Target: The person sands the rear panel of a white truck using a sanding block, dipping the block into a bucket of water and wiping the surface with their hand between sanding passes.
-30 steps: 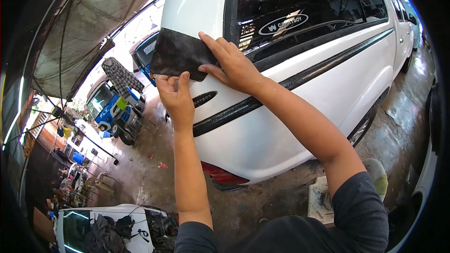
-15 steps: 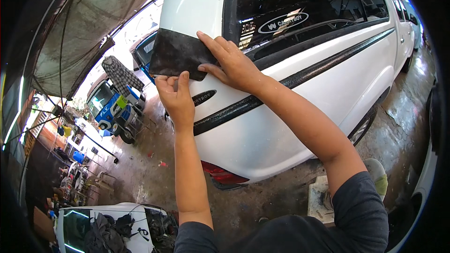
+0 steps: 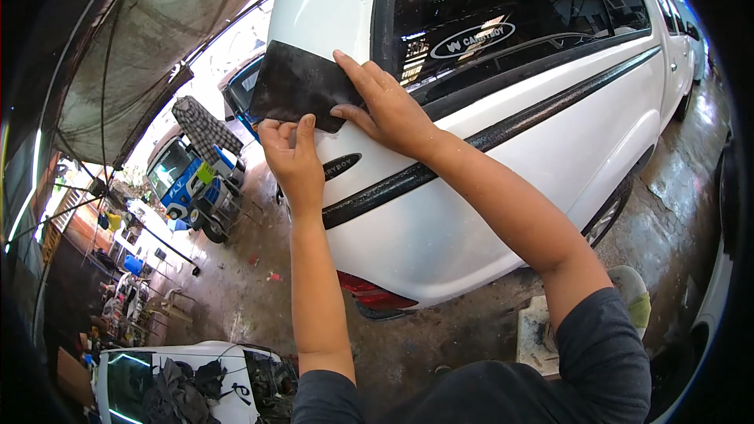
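Observation:
A dark, matte rectangular sheet [image 3: 300, 86], looking like black sandpaper, is held up against the rear corner of a white vehicle [image 3: 471, 228]. At its lower edge my left hand [image 3: 294, 149] pinches it, thumb up and fingers curled behind. My right hand [image 3: 385, 106] grips the right edge, its thumb low and its fingers stretched along the side. Whether the sheet touches the paint all over I cannot tell. Below the hands, a black oval badge [image 3: 342, 165] and a scuffed black trim strip [image 3: 487, 137] run along the bodywork.
A dark side window [image 3: 518, 16] lies right of my hands. The red tail light [image 3: 377, 292] sits lower down. Behind me at right are a pale stand [image 3: 537, 338] and another vehicle's edge. A blue three-wheeler [image 3: 177, 177], cluttered shelves and a cloth-covered white car [image 3: 236, 377] stand left.
The sheet has tilted and risen slightly at its upper left, its lower edge now slanting more. Both hands keep their hold with only a small shift.

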